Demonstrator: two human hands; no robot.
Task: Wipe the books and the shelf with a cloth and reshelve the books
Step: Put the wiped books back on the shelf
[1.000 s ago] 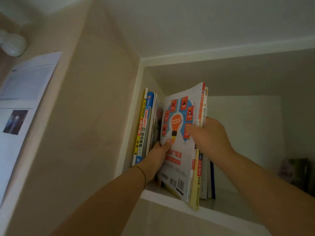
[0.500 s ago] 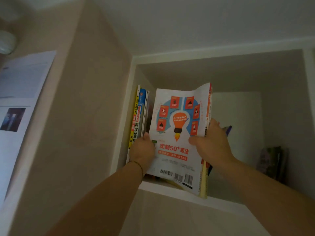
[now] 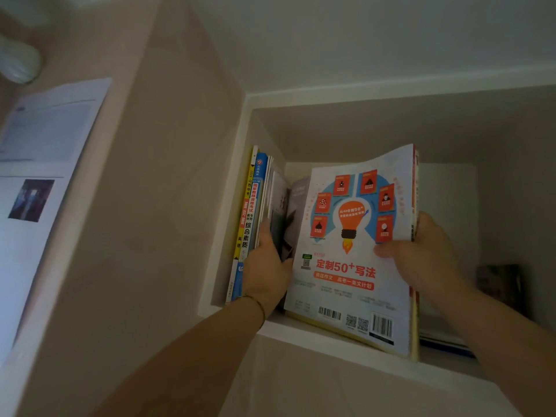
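A white paperback with an orange light-bulb cover (image 3: 352,266) leans on the front edge of a high white shelf (image 3: 301,328), its back cover facing me. My right hand (image 3: 421,260) grips its right edge, thumb on the cover. My left hand (image 3: 270,272) holds back several upright books at the shelf's left end: a yellow spine (image 3: 245,212), a blue spine (image 3: 255,206) and a grey magazine (image 3: 285,218). Thin books (image 3: 442,341) lie flat behind the paperback. No cloth is in view.
The shelf is a recessed niche with a beige side wall (image 3: 168,206) on its left. A printed sheet (image 3: 39,182) hangs on the far-left wall under a white fixture (image 3: 18,64). A dark book (image 3: 502,287) stands at the niche's right end.
The light-bulb paperback has swung out to the right, its cover turning to face me. My left hand has moved from its edge onto the upright books at the left.
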